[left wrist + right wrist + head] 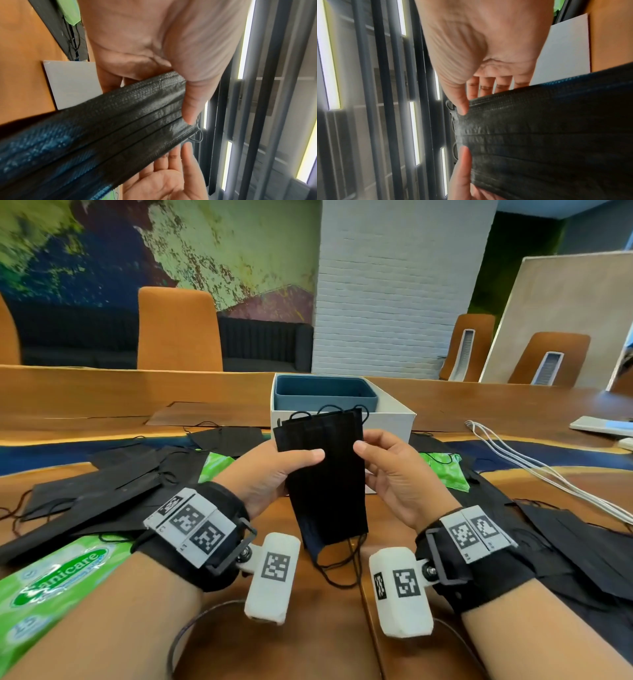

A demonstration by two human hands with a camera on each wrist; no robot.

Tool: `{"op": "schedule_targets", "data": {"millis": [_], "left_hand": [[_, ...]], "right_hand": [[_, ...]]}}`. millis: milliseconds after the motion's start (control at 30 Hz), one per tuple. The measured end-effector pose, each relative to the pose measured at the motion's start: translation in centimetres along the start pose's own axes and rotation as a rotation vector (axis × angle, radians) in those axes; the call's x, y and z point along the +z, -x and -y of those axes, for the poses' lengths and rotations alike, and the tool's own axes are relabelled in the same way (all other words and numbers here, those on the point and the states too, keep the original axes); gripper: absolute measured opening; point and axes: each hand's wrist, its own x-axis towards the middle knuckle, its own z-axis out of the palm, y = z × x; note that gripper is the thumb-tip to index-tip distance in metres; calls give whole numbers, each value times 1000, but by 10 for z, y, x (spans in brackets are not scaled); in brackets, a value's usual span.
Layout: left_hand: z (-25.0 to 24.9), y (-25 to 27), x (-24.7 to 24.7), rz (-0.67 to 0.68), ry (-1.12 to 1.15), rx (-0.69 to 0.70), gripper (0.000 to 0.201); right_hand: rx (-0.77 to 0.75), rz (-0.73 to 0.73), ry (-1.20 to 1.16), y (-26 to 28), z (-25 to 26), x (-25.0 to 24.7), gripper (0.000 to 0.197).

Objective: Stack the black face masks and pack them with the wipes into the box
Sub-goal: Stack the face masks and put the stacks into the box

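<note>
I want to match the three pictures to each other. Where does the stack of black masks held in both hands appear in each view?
Head: held mask stack at centre, upright between left hand and right hand.
Left wrist: a band from lower left to centre.
Right wrist: lower right.
Shared landmark: white box.

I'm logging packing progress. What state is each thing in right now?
held masks: stacked, upright above the table, not yet boxed.
left hand: grips the stack's left edge.
right hand: pinches its right edge.
box: open, blue tray inside.
loose masks: scattered flat.
large wipes pack: on the table, unpacked.
small wipes pack: lying among masks.
</note>
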Motion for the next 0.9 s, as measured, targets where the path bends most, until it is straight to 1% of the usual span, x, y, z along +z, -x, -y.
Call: {"op": "schedule_targets", "data": {"millis": [100, 167, 267, 367, 400, 467, 533, 633, 700, 767, 833, 900], "left_hand": [[5, -1, 3, 26, -56, -24, 31], [8, -1, 5, 67, -119, -49, 34], [11, -1, 3, 83, -157, -57, 33], [5, 0, -2, 81, -127, -18, 33], [3, 0, -4, 78, -131, 4, 36], [0, 1, -6, 70, -144, 39, 49], [2, 0, -5, 67, -137, 49, 56], [5, 0, -1, 92, -120, 34, 53], [6, 1, 1, 119, -116, 17, 47], [6, 2, 0, 118, -95, 11, 39], [5, 2, -1, 85, -55, 9, 37], [5, 2, -4, 47, -17, 9, 41]], "right_hand": [[-48, -46, 14, 1, -2, 1, 13], [-59, -59, 27, 0, -4, 0, 11], [-48, -27, 99, 0, -7, -1, 10], [-47, 14, 200, 0, -9, 0, 18], [-52, 22, 220, 0, -9, 1, 19], [-51, 37, 222, 0, -9, 3, 21], [-40, 54, 204, 0, -10, 3, 21], [-38, 60, 193, 0, -8, 4, 20], [-38, 45, 214, 0, -8, 3, 21], [-55, 15, 225, -2, -9, 2, 22], [-100, -47, 198, -3, -10, 2, 17], [-185, -111, 177, -4, -8, 2, 14]]}}
